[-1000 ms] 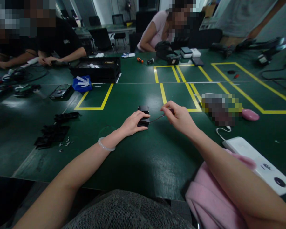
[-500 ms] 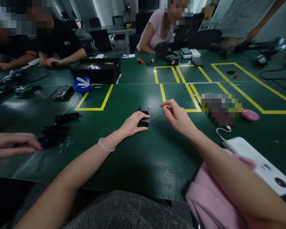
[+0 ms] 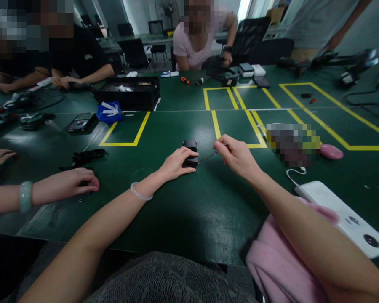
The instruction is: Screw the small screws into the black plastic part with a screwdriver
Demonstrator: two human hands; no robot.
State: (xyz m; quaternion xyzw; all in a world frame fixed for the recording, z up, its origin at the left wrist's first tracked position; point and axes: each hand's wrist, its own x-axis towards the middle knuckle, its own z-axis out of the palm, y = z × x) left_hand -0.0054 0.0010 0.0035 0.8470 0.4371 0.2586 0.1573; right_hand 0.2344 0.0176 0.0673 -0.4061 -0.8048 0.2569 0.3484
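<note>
A small black block-shaped part (image 3: 190,152) stands on the green table (image 3: 183,210) in front of me. My left hand (image 3: 176,163) rests against its near side, fingers closed round it and holding it down. My right hand (image 3: 236,156) pinches the handle of a thin screwdriver (image 3: 208,156), whose tip points left and meets the right side of the black part. A clear bangle sits on my left wrist.
A neighbour's hand (image 3: 66,183) with a green bangle covers black parts and small screws at the left. A white device (image 3: 341,216), pink cloth (image 3: 281,261) and pink mouse (image 3: 331,152) lie at my right. A black tray (image 3: 129,91), blue bag (image 3: 109,110) and yellow tape lines lie beyond.
My hands and the black part have barely moved. The neighbour's hand has come in from the left and now lies over the black parts. The person opposite has sat up.
</note>
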